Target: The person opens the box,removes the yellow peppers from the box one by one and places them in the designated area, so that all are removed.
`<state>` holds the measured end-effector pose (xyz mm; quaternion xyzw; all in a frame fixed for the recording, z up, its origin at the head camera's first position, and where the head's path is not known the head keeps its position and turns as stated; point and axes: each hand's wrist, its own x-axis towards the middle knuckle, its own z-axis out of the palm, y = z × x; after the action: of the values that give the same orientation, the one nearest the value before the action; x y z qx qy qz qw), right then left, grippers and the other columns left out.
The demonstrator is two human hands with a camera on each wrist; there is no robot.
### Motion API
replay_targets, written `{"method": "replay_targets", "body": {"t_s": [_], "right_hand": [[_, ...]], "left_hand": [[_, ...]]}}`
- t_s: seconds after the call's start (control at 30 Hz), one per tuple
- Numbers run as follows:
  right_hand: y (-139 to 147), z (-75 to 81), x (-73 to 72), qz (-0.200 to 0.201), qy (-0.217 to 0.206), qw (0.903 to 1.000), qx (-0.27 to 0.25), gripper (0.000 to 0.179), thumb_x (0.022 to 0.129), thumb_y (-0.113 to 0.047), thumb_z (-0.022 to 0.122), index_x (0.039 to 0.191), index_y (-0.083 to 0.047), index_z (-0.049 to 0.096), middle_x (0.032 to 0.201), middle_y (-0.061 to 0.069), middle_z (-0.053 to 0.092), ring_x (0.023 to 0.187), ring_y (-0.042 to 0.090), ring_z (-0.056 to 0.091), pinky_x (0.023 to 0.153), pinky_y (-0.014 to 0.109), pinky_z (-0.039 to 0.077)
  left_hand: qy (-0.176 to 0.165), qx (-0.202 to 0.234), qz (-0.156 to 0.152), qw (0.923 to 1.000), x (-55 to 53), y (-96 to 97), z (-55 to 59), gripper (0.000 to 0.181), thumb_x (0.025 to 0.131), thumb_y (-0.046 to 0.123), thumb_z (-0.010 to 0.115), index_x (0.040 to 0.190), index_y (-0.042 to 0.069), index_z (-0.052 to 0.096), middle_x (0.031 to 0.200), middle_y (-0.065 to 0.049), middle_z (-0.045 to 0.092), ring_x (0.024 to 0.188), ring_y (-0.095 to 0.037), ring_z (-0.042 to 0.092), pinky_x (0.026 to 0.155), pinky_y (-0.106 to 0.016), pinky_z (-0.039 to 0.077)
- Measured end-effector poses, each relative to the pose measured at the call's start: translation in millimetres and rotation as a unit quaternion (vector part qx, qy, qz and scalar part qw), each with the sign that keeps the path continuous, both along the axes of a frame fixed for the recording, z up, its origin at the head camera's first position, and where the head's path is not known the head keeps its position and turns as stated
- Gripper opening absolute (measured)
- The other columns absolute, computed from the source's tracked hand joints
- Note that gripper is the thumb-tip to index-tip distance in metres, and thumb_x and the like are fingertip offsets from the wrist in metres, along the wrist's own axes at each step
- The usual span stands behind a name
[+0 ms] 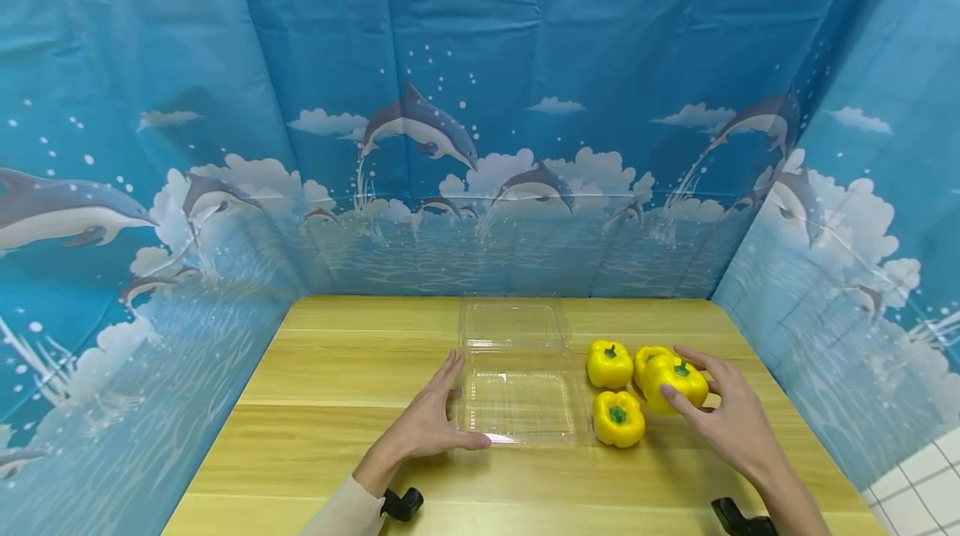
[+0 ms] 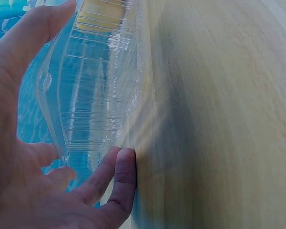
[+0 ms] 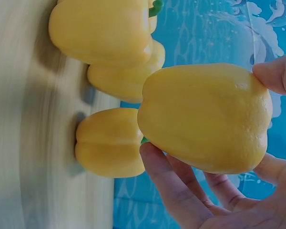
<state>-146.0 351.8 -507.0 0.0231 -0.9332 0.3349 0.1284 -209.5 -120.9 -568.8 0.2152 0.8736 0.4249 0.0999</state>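
Note:
My right hand (image 1: pixel 720 407) grips a yellow bell pepper (image 1: pixel 667 386) between thumb and fingers. In the right wrist view that pepper (image 3: pixel 205 119) is raised off the table, its smooth side facing the camera. A clear plastic clamshell box (image 1: pixel 525 407) lies open on the table, its lid (image 1: pixel 513 323) folded back. At the box's left side is my left hand (image 1: pixel 427 415), thumb by the front corner and fingers spread along the side. In the left wrist view, the fingertips (image 2: pixel 126 162) are low beside the ribbed wall of the box (image 2: pixel 90 95).
Three more yellow peppers stand right of the box: one at the back (image 1: pixel 610 365), one in front (image 1: pixel 618 419), and one (image 1: pixel 648 357) partly hidden behind the held pepper. The wooden table (image 1: pixel 315 403) is bordered by a blue dolphin curtain (image 1: pixel 480 252).

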Motion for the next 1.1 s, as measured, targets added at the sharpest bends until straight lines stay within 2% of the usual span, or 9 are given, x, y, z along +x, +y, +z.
{"method": "replay_targets", "body": {"t_s": [0.13,0.3,0.37,0.47,0.53,0.73,0.8,0.93,1.1], "right_hand": [[2,-3.8,0.0,-0.003,0.001,1.0000,0.007,0.071,0.110,-0.044,0.083,0.166,-0.007,0.061,0.157,0.031,0.060,0.138,0.049,0.060,0.092,0.021,0.056],[6,-8.6,-0.9,-0.006,-0.008,0.9999,0.013,0.073,0.111,-0.046,0.081,0.167,-0.006,0.060,0.155,0.031,0.060,0.137,0.050,0.060,0.099,0.044,0.064],[8,-10.8,-1.0,-0.006,-0.009,0.9998,0.013,0.073,0.110,-0.046,0.082,0.167,-0.005,0.060,0.152,0.031,0.061,0.135,0.049,0.061,0.097,0.040,0.064],[11,-14.3,-0.6,-0.008,-0.008,0.9998,0.017,0.071,0.109,-0.045,0.083,0.165,-0.005,0.062,0.149,0.029,0.063,0.133,0.046,0.062,0.091,0.025,0.059],[12,-16.1,-0.3,-0.009,-0.008,0.9998,0.017,0.071,0.109,-0.044,0.084,0.164,-0.005,0.063,0.147,0.028,0.063,0.131,0.045,0.062,0.091,0.024,0.058],[13,-19.5,1.3,-0.006,-0.018,0.9996,0.021,0.072,0.110,-0.045,0.082,0.165,-0.004,0.061,0.150,0.032,0.062,0.132,0.049,0.063,0.098,0.049,0.063],[14,-21.0,2.2,-0.005,-0.020,0.9996,0.021,0.072,0.110,-0.046,0.082,0.164,-0.004,0.062,0.151,0.032,0.062,0.134,0.049,0.062,0.099,0.045,0.063],[15,-24.7,3.5,-0.008,-0.020,0.9995,0.023,0.071,0.109,-0.045,0.084,0.162,-0.004,0.063,0.149,0.030,0.064,0.134,0.046,0.063,0.093,0.023,0.056],[17,-27.7,3.9,-0.006,-0.029,0.9992,0.026,0.071,0.108,-0.045,0.084,0.161,-0.003,0.063,0.152,0.030,0.064,0.135,0.047,0.063,0.092,0.022,0.056]], "left_hand": [[-0.001,0.000,0.001,1.0000,-0.2,0.4,0.3,0.145,0.086,0.055,0.103,0.190,0.023,0.006,0.199,-0.011,-0.001,0.165,-0.046,0.055,0.133,-0.081,0.041],[0.001,0.002,-0.002,1.0000,-0.1,0.6,0.5,0.146,0.086,0.055,0.103,0.190,0.021,0.006,0.199,-0.011,-0.001,0.162,-0.046,0.059,0.131,-0.079,0.045],[0.003,0.001,-0.002,1.0000,-0.2,0.4,0.1,0.146,0.086,0.055,0.103,0.190,0.021,0.006,0.199,-0.011,-0.001,0.162,-0.046,0.059,0.131,-0.078,0.046],[0.004,0.002,-0.003,1.0000,-0.4,0.2,-0.2,0.146,0.086,0.055,0.103,0.190,0.021,0.006,0.199,-0.012,0.000,0.162,-0.046,0.059,0.131,-0.079,0.046],[0.002,0.001,-0.002,1.0000,-0.7,0.1,-0.3,0.146,0.086,0.055,0.103,0.190,0.022,0.006,0.199,-0.011,-0.001,0.162,-0.046,0.058,0.132,-0.079,0.045],[-0.003,0.006,-0.002,1.0000,-1.4,-0.7,-0.8,0.145,0.086,0.055,0.103,0.190,0.023,0.006,0.199,-0.010,-0.001,0.162,-0.045,0.059,0.131,-0.076,0.048],[-0.002,0.008,-0.002,1.0000,-1.5,-0.9,-1.3,0.145,0.086,0.054,0.103,0.190,0.022,0.006,0.199,-0.011,-0.001,0.162,-0.045,0.059,0.130,-0.076,0.048],[-0.004,0.009,-0.001,1.0000,-1.6,-0.9,-1.7,0.145,0.087,0.055,0.103,0.190,0.023,0.006,0.199,-0.010,-0.001,0.163,-0.045,0.058,0.130,-0.076,0.048],[-0.006,0.013,-0.003,0.9999,-1.4,-0.7,-1.7,0.145,0.087,0.054,0.103,0.190,0.024,0.006,0.199,-0.010,-0.002,0.163,-0.044,0.058,0.128,-0.074,0.052]]}}
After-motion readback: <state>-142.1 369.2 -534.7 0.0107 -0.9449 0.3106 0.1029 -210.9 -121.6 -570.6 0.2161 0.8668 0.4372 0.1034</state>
